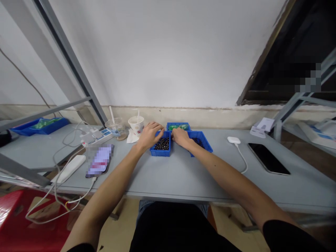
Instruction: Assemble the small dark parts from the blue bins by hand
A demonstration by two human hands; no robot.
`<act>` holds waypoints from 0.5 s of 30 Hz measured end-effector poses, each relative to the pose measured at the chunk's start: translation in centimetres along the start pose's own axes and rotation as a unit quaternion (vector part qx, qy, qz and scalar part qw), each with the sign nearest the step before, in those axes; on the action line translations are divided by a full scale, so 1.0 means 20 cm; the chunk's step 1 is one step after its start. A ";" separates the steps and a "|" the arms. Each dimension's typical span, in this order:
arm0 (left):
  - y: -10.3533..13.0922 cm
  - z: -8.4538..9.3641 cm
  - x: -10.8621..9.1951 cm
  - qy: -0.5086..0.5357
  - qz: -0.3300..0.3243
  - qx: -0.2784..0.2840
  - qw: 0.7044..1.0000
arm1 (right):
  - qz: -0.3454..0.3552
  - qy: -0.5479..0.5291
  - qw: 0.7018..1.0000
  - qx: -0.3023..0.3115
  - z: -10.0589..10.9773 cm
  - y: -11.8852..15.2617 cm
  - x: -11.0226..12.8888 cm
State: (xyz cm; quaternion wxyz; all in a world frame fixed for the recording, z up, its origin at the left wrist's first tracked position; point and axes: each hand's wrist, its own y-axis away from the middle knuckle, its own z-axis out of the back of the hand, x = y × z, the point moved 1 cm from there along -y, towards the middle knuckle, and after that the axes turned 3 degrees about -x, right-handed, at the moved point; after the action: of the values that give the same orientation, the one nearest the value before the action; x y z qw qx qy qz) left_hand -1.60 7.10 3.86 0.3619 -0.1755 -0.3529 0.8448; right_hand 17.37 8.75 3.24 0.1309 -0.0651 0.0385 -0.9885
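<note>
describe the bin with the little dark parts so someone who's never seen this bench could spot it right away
On the grey table against the white wall, three small blue bins sit clustered at the middle, where both hands meet. The bin of dark parts is the nearest one on the left, under the left hand. Its neighbours differ: the rear bin holds green pieces, and the right hand covers the right bin.

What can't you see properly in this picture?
Head view, the only one:
- Small dark parts in the left blue bin: too small to identify.
- Right blue bin: contents mostly hidden by the right hand.
- Green things in the back bin: too small to identify.
- Left hand: its fingertips curl over the bin rim, so any grip is hidden.
- Phone screen: blurred out.
- Dark window area: partly blurred.
</note>
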 end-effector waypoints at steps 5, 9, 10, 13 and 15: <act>0.00 0.00 0.00 0.000 -0.003 0.008 1.000 | 0.004 0.000 1.000 0.008 -0.01 0.00 -0.02; 0.00 -0.01 -0.01 -0.001 -0.002 0.014 1.000 | 0.005 -0.006 1.000 0.007 -0.01 -0.01 -0.03; 0.00 -0.01 -0.01 0.000 -0.002 0.016 1.000 | 0.005 -0.008 1.000 0.008 -0.01 -0.02 -0.03; 0.00 -0.01 -0.01 0.001 -0.005 0.018 1.000 | 0.003 -0.012 1.000 0.012 -0.01 -0.03 -0.03; 0.00 -0.02 0.00 0.000 -0.006 0.018 1.000 | -0.001 -0.015 1.000 0.013 -0.01 -0.03 -0.03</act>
State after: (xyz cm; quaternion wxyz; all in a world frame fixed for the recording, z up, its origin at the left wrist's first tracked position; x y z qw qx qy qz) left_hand -1.45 7.17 3.59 0.3700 -0.1669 -0.3382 0.8490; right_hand 17.66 9.55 3.02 0.1309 -0.0782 0.0236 -0.9880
